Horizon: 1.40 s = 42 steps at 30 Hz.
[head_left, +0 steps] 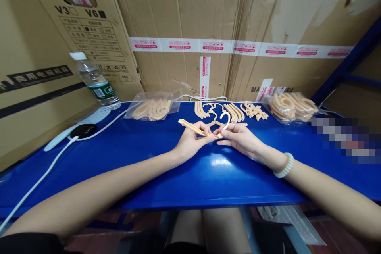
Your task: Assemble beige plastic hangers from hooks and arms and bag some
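Note:
My left hand [189, 143] is closed around a peach-coloured plastic hanger arm [190, 126], which slants up to the left. In my right hand [242, 139], the fingers pinch a hanger hook [228, 119] of the same colour, its curve rising above the fingertips. Arm and hook meet between my two hands; whether they are joined, I cannot tell. Just behind lies another hanger piece [214, 121], partly covered by my hands. Farther back are a row of loose hanger arms [233, 113], a smaller row of arms [200, 110] and a pile of loose hooks [255, 111].
Clear bags of peach parts lie at the left [153, 107] and right [290, 106] of the blue table [143, 166]. A water bottle [98, 83], hairbrush [92, 117], black puck-shaped device [83, 130] and white cable [56, 162] occupy the left side. Cardboard boxes [178, 67] wall the back.

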Available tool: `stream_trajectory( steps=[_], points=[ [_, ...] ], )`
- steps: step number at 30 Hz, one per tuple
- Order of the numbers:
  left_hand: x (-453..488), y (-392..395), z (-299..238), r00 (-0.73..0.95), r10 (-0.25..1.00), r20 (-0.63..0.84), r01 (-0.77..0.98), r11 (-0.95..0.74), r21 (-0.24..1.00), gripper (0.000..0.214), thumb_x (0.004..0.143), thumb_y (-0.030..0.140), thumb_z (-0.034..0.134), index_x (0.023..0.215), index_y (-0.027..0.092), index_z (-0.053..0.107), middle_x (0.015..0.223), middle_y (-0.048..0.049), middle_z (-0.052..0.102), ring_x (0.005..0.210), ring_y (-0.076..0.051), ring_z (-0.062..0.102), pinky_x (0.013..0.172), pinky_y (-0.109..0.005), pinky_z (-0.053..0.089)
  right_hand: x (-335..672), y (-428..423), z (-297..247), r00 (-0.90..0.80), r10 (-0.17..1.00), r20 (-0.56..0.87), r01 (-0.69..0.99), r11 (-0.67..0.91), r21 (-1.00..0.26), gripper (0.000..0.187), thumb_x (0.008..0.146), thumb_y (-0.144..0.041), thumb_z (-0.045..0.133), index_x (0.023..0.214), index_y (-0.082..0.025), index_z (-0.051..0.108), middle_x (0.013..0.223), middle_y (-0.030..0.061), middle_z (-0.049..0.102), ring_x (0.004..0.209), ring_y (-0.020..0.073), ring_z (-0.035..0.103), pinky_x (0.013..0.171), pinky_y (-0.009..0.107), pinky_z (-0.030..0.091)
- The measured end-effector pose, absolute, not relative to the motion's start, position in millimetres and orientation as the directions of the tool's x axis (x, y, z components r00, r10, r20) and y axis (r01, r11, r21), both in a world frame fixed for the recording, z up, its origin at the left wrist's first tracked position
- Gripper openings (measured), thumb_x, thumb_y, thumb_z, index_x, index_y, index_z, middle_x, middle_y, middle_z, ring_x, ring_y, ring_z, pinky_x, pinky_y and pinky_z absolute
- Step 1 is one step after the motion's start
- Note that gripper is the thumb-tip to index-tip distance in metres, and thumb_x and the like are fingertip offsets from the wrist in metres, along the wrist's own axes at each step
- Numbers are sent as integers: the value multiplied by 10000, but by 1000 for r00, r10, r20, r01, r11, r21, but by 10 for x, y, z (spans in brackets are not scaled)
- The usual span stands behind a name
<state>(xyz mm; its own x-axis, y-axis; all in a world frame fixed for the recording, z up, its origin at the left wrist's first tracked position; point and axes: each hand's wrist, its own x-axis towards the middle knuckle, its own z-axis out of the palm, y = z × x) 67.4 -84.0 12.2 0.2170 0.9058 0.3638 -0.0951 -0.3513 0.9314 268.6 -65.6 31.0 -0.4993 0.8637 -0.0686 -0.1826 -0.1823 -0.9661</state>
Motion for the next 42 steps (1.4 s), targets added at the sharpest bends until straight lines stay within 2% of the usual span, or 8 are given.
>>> stream_trajectory(
  steps=[4,8,11,27,34,39,42],
  points=[
    [666,-849,114,223,880,419,-69,-415,907,324,779,340,788,689,173,526,786,-4,609,802,-168,658,750,-291,537,2687,-650,314,-507,858,-77,-187,-197,-962,322,664,-348,916,819,-144,719,906,62,750,848,165,743,778,245,627],
    [657,-855,125,236,855,463,-4,-475,880,272,801,311,754,682,175,550,775,-13,624,743,-155,632,689,-271,522,2688,-645,309,-511,856,-76,-185,-196,-963,329,671,-337,914,836,-144,705,831,49,745,808,158,748,764,234,625],
    [653,-848,122,254,840,479,2,-495,869,235,805,277,735,688,171,560,790,-19,633,761,-157,634,709,-272,520,2682,-650,303,-508,859,-61,-172,-171,-970,344,680,-354,908,839,-142,689,803,52,742,772,151,745,743,227,620],
    [668,-834,61,255,867,428,-20,-438,899,259,745,270,757,643,171,541,788,-24,627,753,-154,608,678,-261,491,2600,-679,230,-409,911,44,-81,12,-997,404,631,-438,901,763,-159,640,685,23,719,595,131,693,623,250,582],
    [692,-838,53,206,880,429,33,-444,895,324,718,319,808,618,167,538,681,-4,599,612,-119,545,581,-240,439,2549,-727,270,-357,930,84,-9,87,-996,389,624,-439,887,744,-176,627,620,5,694,564,144,678,599,270,571],
    [699,-835,93,180,912,368,-14,-371,928,321,698,315,832,738,171,548,675,36,566,597,-103,548,567,-219,433,2541,-739,288,-350,922,168,15,185,-983,354,677,-446,854,759,-184,631,621,8,684,563,151,663,602,287,566],
    [702,-822,96,150,918,367,-54,-363,930,364,674,288,849,841,179,545,733,35,603,650,-113,593,615,-227,474,2548,-737,302,-351,914,204,28,229,-973,344,698,-461,839,767,-189,641,624,7,677,565,150,650,604,294,563]
  ],
)
